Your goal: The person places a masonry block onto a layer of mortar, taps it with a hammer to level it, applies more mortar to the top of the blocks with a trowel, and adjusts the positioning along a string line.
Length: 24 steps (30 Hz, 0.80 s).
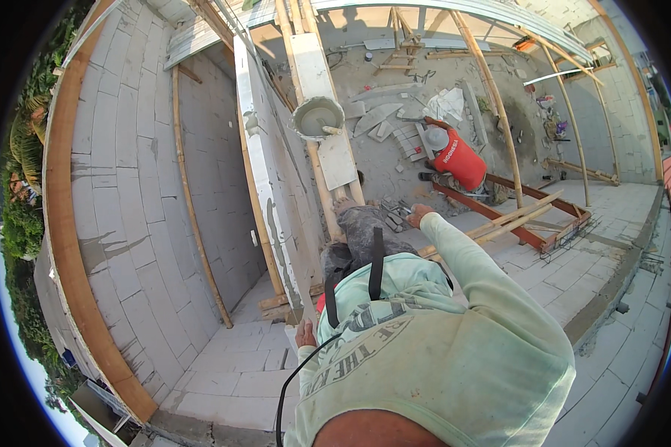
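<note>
My left hand (306,334) is low beside the near end of a thin white block wall (270,171), its fingers stretched out against a pale block edge. Grey mortar is smeared along the wall's top. Out to the right, my right hand (420,215) is closed, with a small greyish thing showing at its fingers; its kind is too small to tell. Ahead, a round bucket (300,128) stands on the scaffold planks with grey mix inside. A tool with a light handle (332,130) leans in it. My feet are on the bamboo and plank scaffold (337,160).
Below right, a person in a red shirt (462,160) and grey hat crouches by stacked blocks (408,140). Bamboo poles (492,82) rise nearby. A reddish-brown frame (525,235) lies at right. A tall block wall (127,186) stands at left, a metal sheet (201,46) behind.
</note>
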Each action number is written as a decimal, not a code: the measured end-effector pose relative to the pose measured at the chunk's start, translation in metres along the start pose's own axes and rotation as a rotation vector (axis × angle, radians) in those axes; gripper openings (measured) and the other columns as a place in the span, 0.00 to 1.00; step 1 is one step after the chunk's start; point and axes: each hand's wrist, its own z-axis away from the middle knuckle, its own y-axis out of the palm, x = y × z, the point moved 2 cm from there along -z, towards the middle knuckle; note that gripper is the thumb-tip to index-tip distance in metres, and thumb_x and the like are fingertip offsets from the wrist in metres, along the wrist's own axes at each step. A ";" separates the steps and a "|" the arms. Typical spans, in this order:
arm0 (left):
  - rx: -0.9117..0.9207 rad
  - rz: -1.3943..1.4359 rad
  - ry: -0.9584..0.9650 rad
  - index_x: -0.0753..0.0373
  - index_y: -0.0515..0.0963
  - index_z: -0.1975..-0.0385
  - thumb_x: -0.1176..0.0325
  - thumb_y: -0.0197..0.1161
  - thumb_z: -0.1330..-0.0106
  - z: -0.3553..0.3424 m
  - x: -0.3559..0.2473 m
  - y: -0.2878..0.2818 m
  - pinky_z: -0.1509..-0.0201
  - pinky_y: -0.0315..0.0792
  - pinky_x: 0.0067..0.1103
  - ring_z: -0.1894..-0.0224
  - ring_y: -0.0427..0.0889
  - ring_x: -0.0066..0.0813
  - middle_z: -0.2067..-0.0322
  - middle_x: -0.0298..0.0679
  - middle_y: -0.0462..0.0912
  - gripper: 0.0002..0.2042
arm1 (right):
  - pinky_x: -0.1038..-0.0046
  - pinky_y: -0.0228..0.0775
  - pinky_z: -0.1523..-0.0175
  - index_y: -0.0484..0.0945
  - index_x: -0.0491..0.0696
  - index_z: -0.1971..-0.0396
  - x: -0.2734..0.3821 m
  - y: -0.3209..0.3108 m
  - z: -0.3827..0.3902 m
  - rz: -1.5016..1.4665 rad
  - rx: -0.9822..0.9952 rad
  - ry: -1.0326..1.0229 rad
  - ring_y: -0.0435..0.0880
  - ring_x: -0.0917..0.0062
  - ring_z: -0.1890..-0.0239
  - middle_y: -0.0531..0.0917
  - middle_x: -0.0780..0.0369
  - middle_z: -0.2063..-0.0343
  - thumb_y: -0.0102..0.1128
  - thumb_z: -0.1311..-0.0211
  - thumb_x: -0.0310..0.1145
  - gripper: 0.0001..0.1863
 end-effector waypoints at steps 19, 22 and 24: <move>-0.008 0.016 0.222 0.70 0.73 0.47 0.54 0.56 0.37 -0.006 0.004 0.008 0.42 0.68 0.31 0.46 0.76 0.50 0.50 0.57 0.77 0.26 | 0.61 0.71 0.48 0.80 0.44 0.58 0.007 0.002 -0.012 0.029 -0.029 -0.038 0.81 0.55 0.54 0.83 0.50 0.61 0.62 0.45 0.45 0.21; -0.003 0.074 0.014 0.70 0.73 0.47 0.53 0.56 0.36 0.003 -0.047 0.003 0.42 0.67 0.31 0.45 0.76 0.49 0.50 0.56 0.77 0.27 | 0.61 0.71 0.49 0.79 0.44 0.58 -0.009 0.005 -0.019 0.023 -0.029 -0.041 0.81 0.55 0.54 0.83 0.50 0.61 0.63 0.44 0.45 0.21; -0.014 0.011 0.065 0.72 0.73 0.47 0.53 0.56 0.36 0.001 -0.040 0.002 0.41 0.67 0.31 0.45 0.75 0.48 0.49 0.57 0.77 0.27 | 0.62 0.71 0.48 0.79 0.44 0.58 -0.005 0.003 -0.016 0.003 -0.024 -0.020 0.81 0.56 0.54 0.83 0.50 0.61 0.63 0.45 0.45 0.21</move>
